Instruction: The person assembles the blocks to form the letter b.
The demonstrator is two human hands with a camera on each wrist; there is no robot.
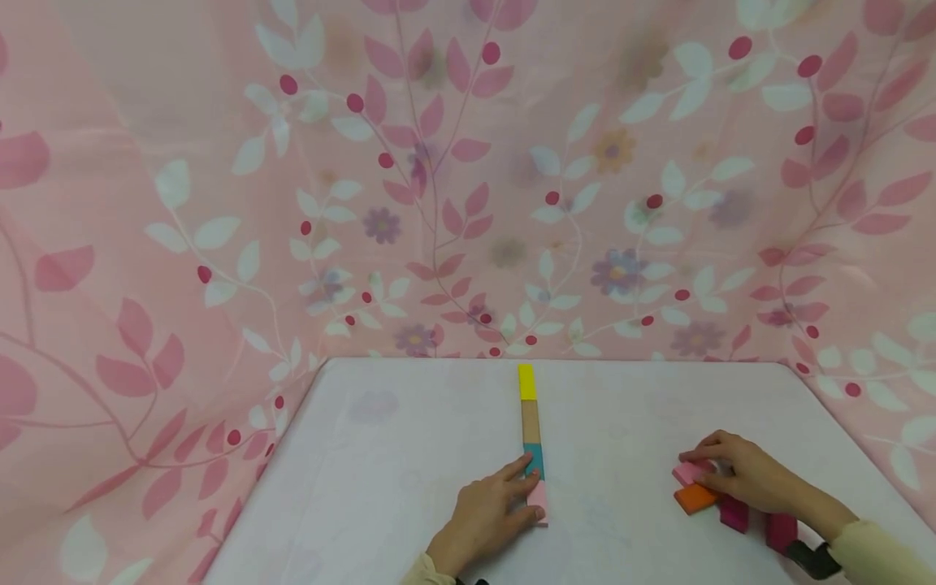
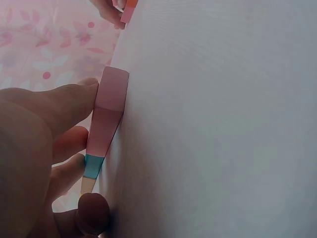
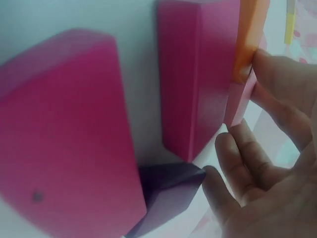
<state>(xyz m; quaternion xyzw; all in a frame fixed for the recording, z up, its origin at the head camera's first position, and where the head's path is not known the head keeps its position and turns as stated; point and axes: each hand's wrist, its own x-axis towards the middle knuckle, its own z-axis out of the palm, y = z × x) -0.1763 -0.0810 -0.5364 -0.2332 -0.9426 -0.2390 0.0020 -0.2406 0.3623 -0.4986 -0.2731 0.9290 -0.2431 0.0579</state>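
The right hand (image 1: 749, 471) is nearer the loose pink block (image 1: 686, 474), fingers pinching it beside the orange block (image 1: 692, 499) on the tabletop's (image 1: 614, 431) right; farther left, the left hand's (image 1: 484, 513) fingers, relaxed, touch the block row (image 1: 530, 421), its long axis running near to far.

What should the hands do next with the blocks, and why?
Maybe the right-hand grip should move the loose flat pink block to the near end of the straight row of yellow, tan, teal and pink rectangular blocks: its fingers touch that loose block, no block follows the row's pink end block, and the left-hand grip rests against the row.
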